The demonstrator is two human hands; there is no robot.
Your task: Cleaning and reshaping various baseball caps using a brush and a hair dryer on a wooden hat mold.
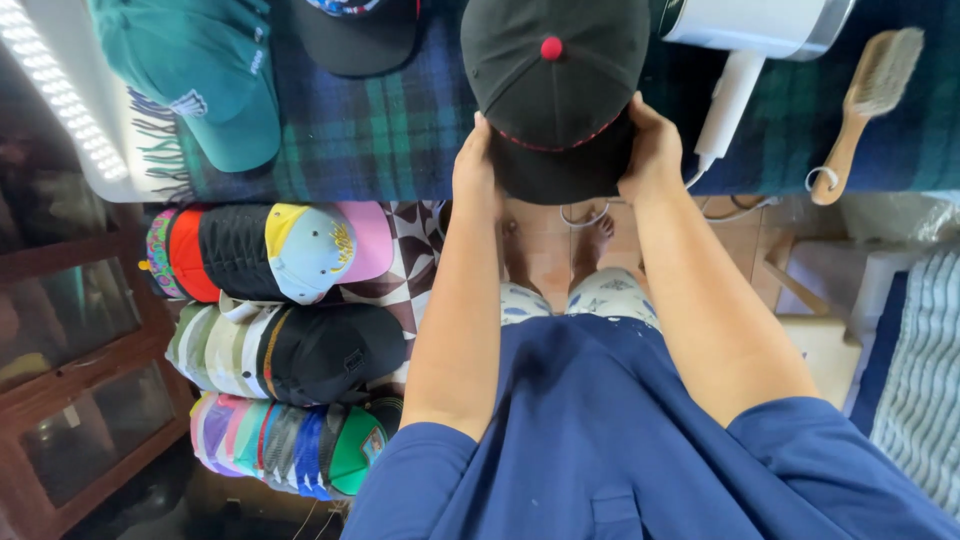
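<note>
A black baseball cap with a red top button and red stitching lies at the near edge of a table covered by a dark blue and green plaid cloth. My left hand grips the cap's left side. My right hand grips its right side, thumb over the back rim. Both arms reach straight forward from my blue shirt.
A teal cap and another dark cap lie on the cloth to the left. A white handheld steamer and a wooden brush lie to the right. Rows of stacked caps sit below left. My bare feet stand on a tiled floor.
</note>
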